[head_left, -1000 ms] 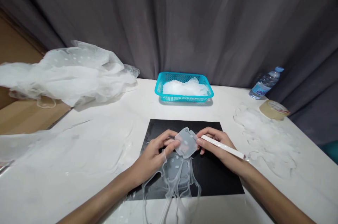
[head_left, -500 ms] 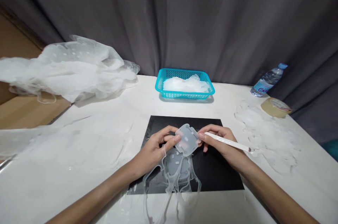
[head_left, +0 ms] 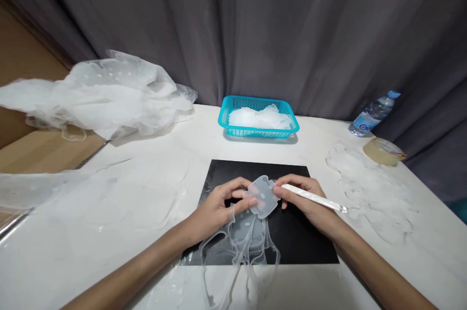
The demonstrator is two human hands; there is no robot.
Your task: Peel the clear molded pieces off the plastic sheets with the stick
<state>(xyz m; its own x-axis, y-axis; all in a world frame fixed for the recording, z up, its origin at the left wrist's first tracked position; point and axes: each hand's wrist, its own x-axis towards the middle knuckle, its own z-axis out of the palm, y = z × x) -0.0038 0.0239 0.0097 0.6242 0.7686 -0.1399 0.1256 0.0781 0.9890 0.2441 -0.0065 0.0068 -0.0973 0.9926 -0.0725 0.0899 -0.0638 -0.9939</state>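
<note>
Between thumb and fingers, my left hand [head_left: 228, 204] pinches a small translucent, silicone-like sheet [head_left: 264, 197] with rounded corners and small holes, raised and tilted over a black mat [head_left: 292, 237]. My right hand [head_left: 299, 195] is closed round a slim white pen-like tool [head_left: 317, 197], whose back end points right. Its working tip is hidden behind my fingers, which meet the sheet's right edge. Underneath, similar translucent pieces [head_left: 246, 232] lie on the mat, with thin stringy trimmings [head_left: 239, 264] hanging over its front edge.
A turquoise basket [head_left: 260, 132] holding whitish translucent pieces stands at the back. Clear plastic bags [head_left: 120, 98] heap up at left beside a cardboard box [head_left: 47, 152]. At right are a water bottle [head_left: 374, 114], a tape roll [head_left: 384, 151] and flat translucent scraps [head_left: 379, 193].
The sheet in my left hand has turned slightly and tilted. The tool in my right hand has rolled a little. The whole view has shifted slightly.
</note>
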